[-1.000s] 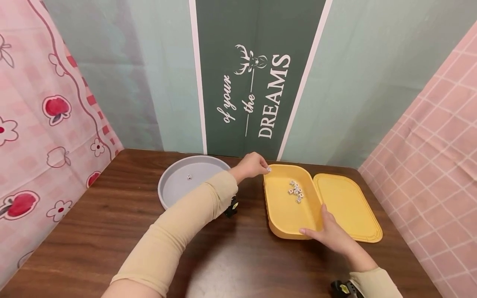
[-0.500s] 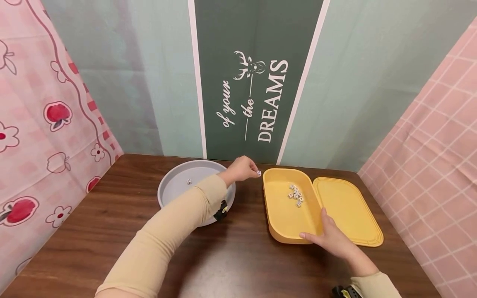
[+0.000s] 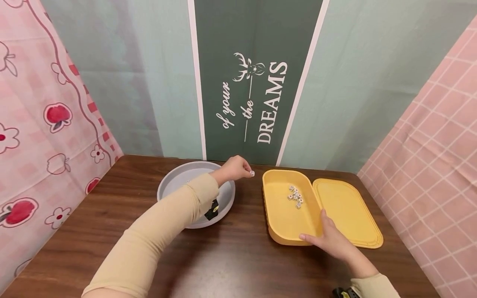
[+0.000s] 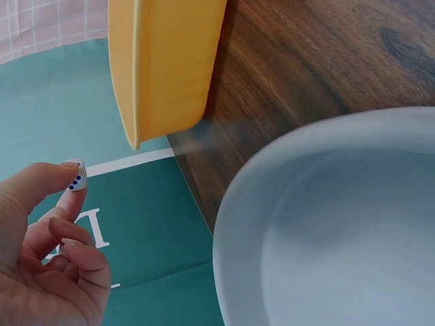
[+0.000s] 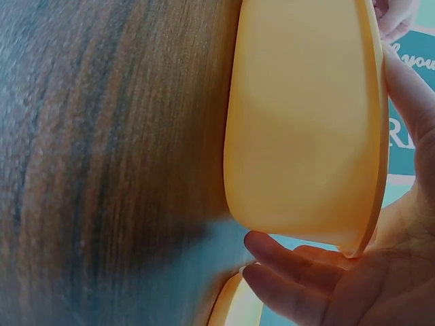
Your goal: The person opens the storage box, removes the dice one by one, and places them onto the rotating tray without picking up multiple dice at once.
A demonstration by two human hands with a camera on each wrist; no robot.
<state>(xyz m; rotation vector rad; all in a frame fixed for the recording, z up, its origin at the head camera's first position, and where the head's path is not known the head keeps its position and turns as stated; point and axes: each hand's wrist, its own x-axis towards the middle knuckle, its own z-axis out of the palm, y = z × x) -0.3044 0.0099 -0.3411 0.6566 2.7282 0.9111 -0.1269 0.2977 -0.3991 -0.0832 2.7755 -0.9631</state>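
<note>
Between thumb and index finger, my left hand [image 3: 234, 168] pinches a small white die [image 3: 252, 174]. Blue pips show on that die [image 4: 79, 178] in the left wrist view. The hand is in the air between a round grey tray [image 3: 173, 181] and a yellow box [image 3: 288, 223]. Several dice [image 3: 296, 197] lie clustered on the box floor. My right hand [image 3: 333, 239] holds the box's near right corner, thumb at the rim and fingers along the outer side. Another die in the tray is almost hidden by the left sleeve.
The yellow lid [image 3: 348, 211] lies flat right of the box on the brown wooden table [image 3: 238, 260]. A green curtain [image 3: 149, 82] hangs along the table's back edge, with pink cloths at both sides.
My left hand has moved left with the die, from the box's far left corner toward the tray. Its sleeve now covers more of the tray. The right hand stays on the box.
</note>
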